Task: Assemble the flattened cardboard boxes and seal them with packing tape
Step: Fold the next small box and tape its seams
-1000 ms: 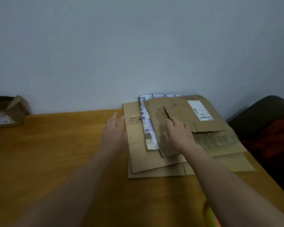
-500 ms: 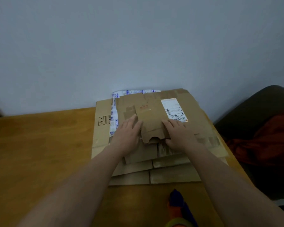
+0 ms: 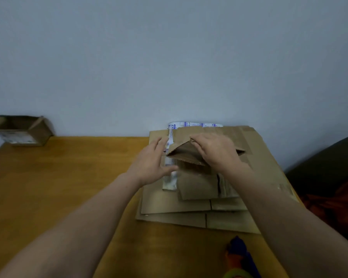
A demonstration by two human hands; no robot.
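A stack of flattened cardboard boxes point(image 3: 175, 205) lies on the wooden table point(image 3: 68, 177) against the wall, right of centre. My right hand point(image 3: 217, 151) grips the top flattened box point(image 3: 185, 155) and has its near edge tilted up off the stack. Just to its left, my left hand point(image 3: 151, 163) hovers with fingers spread, its thumb near the lifted box's lower edge. A white sheet with blue print point(image 3: 170, 177) is wedged in the stack under the lifted box. A blue and orange tape dispenser point(image 3: 239, 255) sits at the bottom edge, partly cut off.
An assembled open cardboard box point(image 3: 22, 130) stands at the table's far left by the wall. A dark chair with red fabric point(image 3: 333, 189) is beyond the table's right edge. The grey wall runs directly behind the stack.
My right hand has lifted the top flattened box's near edge off the stack. My left hand has come off it and shifted left. The camera has swung left.
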